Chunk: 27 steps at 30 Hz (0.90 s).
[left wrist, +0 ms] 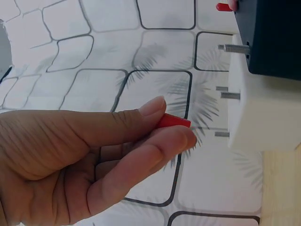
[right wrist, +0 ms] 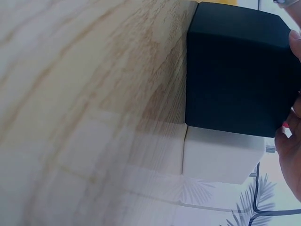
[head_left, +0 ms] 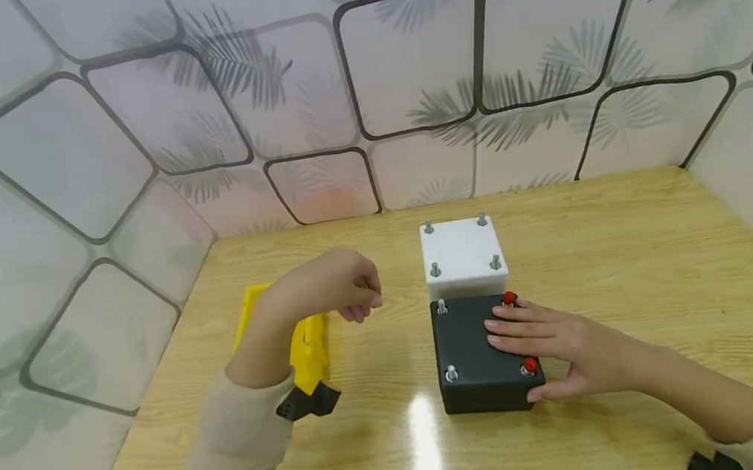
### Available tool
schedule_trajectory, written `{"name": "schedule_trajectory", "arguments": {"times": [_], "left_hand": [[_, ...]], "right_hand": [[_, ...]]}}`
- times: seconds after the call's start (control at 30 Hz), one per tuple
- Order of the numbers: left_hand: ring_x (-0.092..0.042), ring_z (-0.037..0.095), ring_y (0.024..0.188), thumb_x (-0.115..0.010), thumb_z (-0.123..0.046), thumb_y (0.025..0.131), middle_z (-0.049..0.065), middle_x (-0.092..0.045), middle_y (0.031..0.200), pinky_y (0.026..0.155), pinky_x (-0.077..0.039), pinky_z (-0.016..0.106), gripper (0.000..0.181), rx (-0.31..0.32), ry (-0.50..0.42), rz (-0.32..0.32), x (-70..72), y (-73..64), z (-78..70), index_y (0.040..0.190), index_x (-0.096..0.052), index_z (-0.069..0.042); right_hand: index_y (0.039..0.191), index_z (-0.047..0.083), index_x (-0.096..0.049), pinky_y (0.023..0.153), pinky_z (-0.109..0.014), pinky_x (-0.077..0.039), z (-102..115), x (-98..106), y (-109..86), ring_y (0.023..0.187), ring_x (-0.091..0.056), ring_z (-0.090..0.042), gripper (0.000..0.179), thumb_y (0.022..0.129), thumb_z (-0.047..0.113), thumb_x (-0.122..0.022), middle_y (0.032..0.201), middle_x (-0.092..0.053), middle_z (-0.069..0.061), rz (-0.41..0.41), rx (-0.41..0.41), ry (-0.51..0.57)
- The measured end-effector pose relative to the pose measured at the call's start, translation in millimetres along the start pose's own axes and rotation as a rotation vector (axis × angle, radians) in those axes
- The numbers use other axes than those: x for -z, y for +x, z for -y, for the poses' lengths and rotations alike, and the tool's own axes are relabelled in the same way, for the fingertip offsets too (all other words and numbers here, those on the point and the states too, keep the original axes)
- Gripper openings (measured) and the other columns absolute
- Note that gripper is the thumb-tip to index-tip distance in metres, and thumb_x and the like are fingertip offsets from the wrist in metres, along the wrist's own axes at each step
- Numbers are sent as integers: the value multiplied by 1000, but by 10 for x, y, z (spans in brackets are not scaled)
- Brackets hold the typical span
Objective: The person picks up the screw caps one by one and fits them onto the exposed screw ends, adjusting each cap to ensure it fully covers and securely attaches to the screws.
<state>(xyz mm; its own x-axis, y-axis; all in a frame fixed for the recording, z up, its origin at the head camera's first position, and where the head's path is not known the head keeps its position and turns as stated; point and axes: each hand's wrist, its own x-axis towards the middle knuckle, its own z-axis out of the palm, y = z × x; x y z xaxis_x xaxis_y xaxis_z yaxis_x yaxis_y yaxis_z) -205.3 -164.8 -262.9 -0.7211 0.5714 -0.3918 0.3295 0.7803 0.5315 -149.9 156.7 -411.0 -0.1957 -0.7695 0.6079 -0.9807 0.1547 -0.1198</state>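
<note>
Your table [head_left: 371, 400] runs back to a patterned wall [head_left: 416, 67]. The loose red cap [left wrist: 175, 121] is pinched between thumb and forefinger of your left grip [head_left: 327, 284], its end poking past the fingertips. Your right grip [head_left: 554, 346] lies with fingers extended on the black box [head_left: 480, 338], clasping nothing. The work looks partway: both bolts nearest your right grip wear fitted caps [head_left: 530, 366], while the two bare bolts [head_left: 452, 373] on the side facing your left grip, and all four on the white box [head_left: 461, 242] just beyond, have none. Bare wood separates your left grip from the boxes, so a sideways approach looks free; more stretches right of your right grip. Mind the yellow object [head_left: 309, 353] under your left forearm, near the table's left edge.
</note>
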Motion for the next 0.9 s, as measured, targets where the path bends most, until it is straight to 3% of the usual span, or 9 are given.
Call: {"name": "schedule_trajectory", "arguments": {"times": [0.4,0.9], "left_hand": [[-66,17,69,-59,-9,93,4,-66,77,64,-56,26,9,-112,-82,-14,-81,157,-101,88,-66,-5],[-67,21,72,-57,-7,94,10,-68,84,67,-57,30,10,-162,-145,-15,-197,378,-153,94,-66,-3]], "right_hand": [[129,-4,-54,116,-34,-19,-3,4,12,132,-40,-31,70,80,42,-73,137,-51,-16,11,-14,4],[130,-4,-54,116,-33,-19,13,-5,-1,135,-38,-28,70,80,41,-74,138,-51,-15,10,-45,25]]}}
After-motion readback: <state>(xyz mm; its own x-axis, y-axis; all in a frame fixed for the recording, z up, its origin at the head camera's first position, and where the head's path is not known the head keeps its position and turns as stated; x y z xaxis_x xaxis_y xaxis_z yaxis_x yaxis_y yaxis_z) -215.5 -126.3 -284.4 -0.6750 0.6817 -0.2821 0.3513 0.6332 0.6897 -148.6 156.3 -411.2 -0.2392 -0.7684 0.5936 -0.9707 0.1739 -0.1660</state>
